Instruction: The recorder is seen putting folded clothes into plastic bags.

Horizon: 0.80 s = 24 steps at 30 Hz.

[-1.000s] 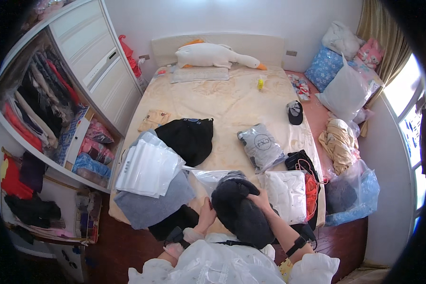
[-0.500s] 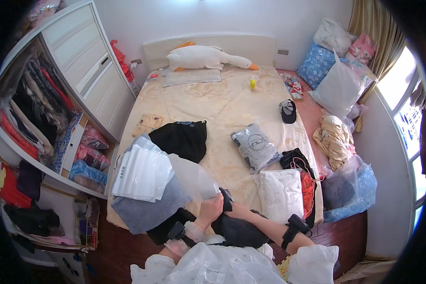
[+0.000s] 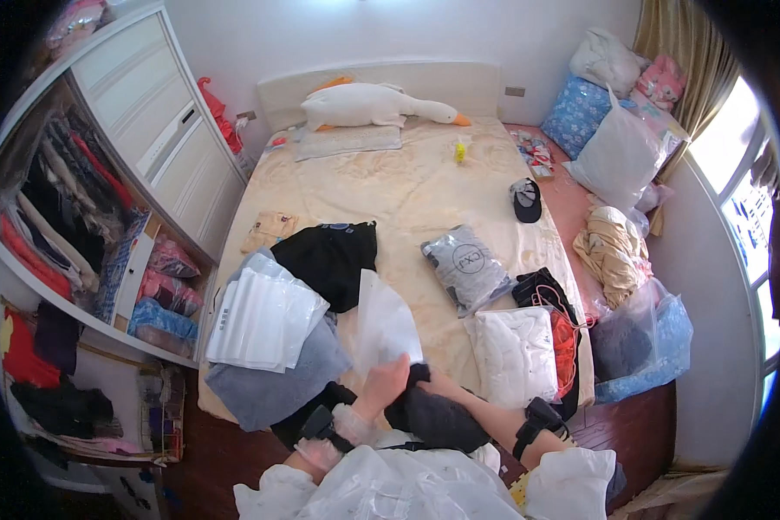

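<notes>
At the near edge of the bed my left hand (image 3: 385, 385) pinches a frosted plastic bag (image 3: 383, 316), which stands up and fans out above the fingers. Close beside it my right hand (image 3: 437, 387) grips a dark grey garment (image 3: 442, 423) bunched at my lap; part of its cloth sticks up between the two hands. My right fingers are partly hidden by the cloth. Left of my hands, a stack of white plastic bags (image 3: 256, 325) lies on a grey-blue cloth (image 3: 273, 400). Just beyond is a spread black garment (image 3: 342, 256).
On the bed's right lie a bagged grey garment (image 3: 465, 269), a white folded garment (image 3: 513, 355), red clothing (image 3: 565, 355) and a cap (image 3: 526, 199). A goose plush (image 3: 364, 104) rests by the headboard. An open wardrobe (image 3: 156, 130) stands left; stuffed bags (image 3: 620, 160) crowd the right.
The frosted bag has swung from leaning left to standing more upright above my left hand. My right hand keeps hold of the dark grey garment in nearly the same place.
</notes>
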{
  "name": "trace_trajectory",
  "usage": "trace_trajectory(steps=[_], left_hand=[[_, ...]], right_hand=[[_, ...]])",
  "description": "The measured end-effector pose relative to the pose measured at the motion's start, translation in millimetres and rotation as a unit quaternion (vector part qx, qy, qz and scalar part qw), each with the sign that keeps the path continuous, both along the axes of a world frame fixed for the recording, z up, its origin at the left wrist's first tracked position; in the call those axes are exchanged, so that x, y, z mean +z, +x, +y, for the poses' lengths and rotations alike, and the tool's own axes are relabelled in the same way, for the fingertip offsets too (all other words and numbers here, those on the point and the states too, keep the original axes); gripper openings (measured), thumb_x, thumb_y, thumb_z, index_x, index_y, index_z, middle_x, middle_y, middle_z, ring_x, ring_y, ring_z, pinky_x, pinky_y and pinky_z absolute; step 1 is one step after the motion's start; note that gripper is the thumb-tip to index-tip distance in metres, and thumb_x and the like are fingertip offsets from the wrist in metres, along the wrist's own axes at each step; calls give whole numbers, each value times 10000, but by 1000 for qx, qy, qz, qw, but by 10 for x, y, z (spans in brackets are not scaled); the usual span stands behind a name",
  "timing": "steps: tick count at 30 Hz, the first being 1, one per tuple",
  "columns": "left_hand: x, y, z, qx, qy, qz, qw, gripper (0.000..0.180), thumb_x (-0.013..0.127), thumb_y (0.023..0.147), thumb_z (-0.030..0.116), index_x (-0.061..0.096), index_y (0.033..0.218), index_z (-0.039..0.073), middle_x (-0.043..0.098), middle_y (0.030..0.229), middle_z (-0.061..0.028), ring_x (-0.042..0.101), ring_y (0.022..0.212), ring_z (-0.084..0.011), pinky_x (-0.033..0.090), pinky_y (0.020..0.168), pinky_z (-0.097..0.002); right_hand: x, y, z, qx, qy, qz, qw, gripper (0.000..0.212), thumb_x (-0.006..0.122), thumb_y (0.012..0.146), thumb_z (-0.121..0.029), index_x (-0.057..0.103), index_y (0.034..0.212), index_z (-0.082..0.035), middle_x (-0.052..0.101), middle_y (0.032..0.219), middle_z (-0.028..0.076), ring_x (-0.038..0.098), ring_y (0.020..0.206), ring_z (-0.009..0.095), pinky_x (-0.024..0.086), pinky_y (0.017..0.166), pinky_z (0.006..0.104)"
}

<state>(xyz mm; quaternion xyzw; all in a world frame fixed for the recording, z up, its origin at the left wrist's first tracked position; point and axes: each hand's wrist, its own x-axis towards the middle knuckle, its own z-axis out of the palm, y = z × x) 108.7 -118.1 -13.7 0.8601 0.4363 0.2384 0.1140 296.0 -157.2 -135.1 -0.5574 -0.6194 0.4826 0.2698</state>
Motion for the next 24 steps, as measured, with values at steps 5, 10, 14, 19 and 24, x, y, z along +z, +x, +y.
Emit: trace_trajectory(steps=[5, 10, 14, 19, 24], left_hand=[[-344, -334, -269, -56, 1, 14, 998, 180, 577, 875, 149, 523, 1018, 54, 608, 736, -149, 651, 731, -343, 502, 576, -469], [-901, -411, -257, 165, -170, -8, 971, 172, 580, 878, 141, 588, 1002, 22, 637, 817, -193, 636, 809, -416, 503, 694, -493], [-1505, -329, -407, -39, -260, -223, 939, 205, 581, 876, 118, 630, 1039, 4, 637, 823, -204, 639, 851, -410, 489, 750, -481], [-1034, -110, -330, 34, -263, -340, 902, 230, 577, 874, 99, 638, 1072, -2, 646, 842, -206, 650, 878, -355, 486, 786, -438], [-619, -233, -47, 88, -266, -325, 903, 171, 532, 898, 53, 618, 1021, -30, 661, 997, -159, 615, 933, -266, 468, 858, -361]], right_hand=[[122, 196, -187, -50, -108, 115, 986, 673, 605, 856, -370, 418, 1418, -51, 595, 1241, 252, 576, 1157, 354, 436, 1010, 430], [276, 433, -206, -111, -130, 161, 972, 692, 592, 864, -394, 399, 1426, -39, 562, 1277, 253, 543, 1192, 353, 412, 1030, 427], [495, 500, 29, -144, -114, 166, 969, 709, 582, 870, -414, 384, 1432, -29, 536, 1305, 254, 516, 1221, 351, 394, 1047, 424], [643, 516, 149, -159, -93, 126, 975, 731, 569, 878, -438, 366, 1440, -17, 504, 1341, 255, 483, 1256, 350, 370, 1067, 421], [512, 167, 111, -110, -98, 78, 986, 754, 556, 885, -462, 347, 1448, -5, 471, 1377, 256, 450, 1291, 348, 346, 1088, 418]])
